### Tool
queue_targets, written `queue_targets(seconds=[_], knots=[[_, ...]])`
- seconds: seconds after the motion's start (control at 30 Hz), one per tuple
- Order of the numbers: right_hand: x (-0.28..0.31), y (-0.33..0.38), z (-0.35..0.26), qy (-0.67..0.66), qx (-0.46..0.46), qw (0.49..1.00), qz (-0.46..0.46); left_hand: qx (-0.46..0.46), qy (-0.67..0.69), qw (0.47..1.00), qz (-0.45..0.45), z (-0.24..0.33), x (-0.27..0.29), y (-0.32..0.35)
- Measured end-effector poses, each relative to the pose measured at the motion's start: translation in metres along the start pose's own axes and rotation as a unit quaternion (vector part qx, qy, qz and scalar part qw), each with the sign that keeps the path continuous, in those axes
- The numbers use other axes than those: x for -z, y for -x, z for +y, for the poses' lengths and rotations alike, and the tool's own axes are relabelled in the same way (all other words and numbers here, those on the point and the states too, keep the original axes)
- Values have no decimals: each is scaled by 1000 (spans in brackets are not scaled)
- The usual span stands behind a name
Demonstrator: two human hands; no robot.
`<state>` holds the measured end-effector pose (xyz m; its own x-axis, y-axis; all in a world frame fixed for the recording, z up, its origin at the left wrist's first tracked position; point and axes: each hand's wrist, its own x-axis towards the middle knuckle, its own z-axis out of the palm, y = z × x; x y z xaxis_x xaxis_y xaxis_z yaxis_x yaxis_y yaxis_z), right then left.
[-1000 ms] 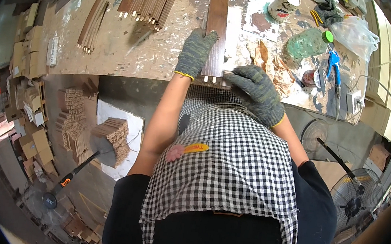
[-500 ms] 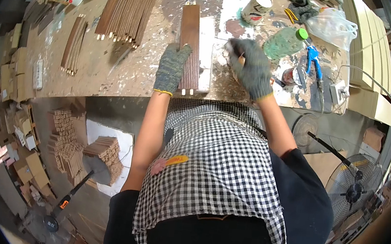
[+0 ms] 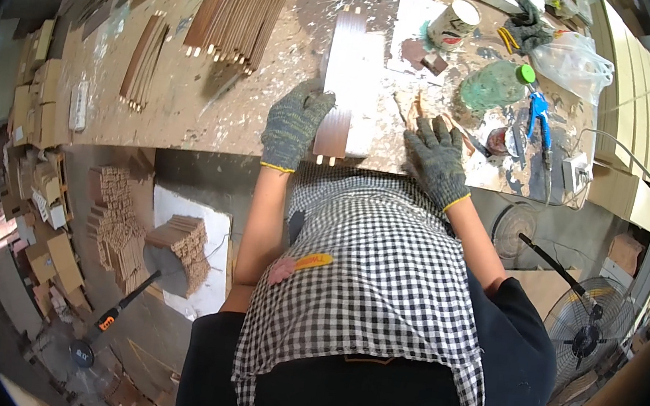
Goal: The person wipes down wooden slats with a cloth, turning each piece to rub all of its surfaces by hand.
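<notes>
A brown wooden board (image 3: 343,69) with pale dowel pegs at both ends lies lengthwise over a white block (image 3: 365,95) at the table's front edge. My gloved left hand (image 3: 295,126) grips its left edge, thumb on top; the fingers beneath are hidden. My gloved right hand (image 3: 438,158) rests palm down on the tabletop, fingers stretched out, at a crumpled tan cloth or paper (image 3: 412,107). Beyond it, a small dark brown block (image 3: 435,63) sits on a stained white sheet (image 3: 409,24).
Similar pegged boards (image 3: 239,9) stand in a row at the back left, with a smaller group (image 3: 142,62) nearer. To the right are a white can (image 3: 454,24), a green-capped bottle (image 3: 495,86), a blue-handled tool (image 3: 540,119) and a plastic bag (image 3: 573,64). A fan (image 3: 586,337) stands lower right.
My right hand has moved down toward the table edge and spread its fingers. The small dark block now shows on the white sheet. The board's top looks paler with glare.
</notes>
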<state>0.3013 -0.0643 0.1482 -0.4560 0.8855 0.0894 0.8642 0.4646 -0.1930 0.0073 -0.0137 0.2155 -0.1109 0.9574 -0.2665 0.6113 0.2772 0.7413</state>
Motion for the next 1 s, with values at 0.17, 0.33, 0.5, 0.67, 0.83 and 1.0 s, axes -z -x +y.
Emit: queue_targets(seconds=[0.17, 0.33, 0.5, 0.67, 0.83, 1.0], knots=[[13, -7, 20, -349, -155, 924, 8, 41, -5, 999, -14, -9, 10, -4], [87, -77, -43, -511, -41, 851, 115, 90, 75, 989, -88, -26, 9, -19], [39, -79, -85, -74, 193, 978, 22, -138, -33, 990, 6, -64, -5, -34], [16, -58, -69, -114, 392, 911, -60, -41, 220, 969, -108, -96, -3, -42], [98, -56, -37, -387, 274, 871, -125, 41, 88, 994, -58, -39, 4, -13], [117, -40, 9, -599, -152, 786, 5, -139, -172, 975, -3, 0, -9, 17]])
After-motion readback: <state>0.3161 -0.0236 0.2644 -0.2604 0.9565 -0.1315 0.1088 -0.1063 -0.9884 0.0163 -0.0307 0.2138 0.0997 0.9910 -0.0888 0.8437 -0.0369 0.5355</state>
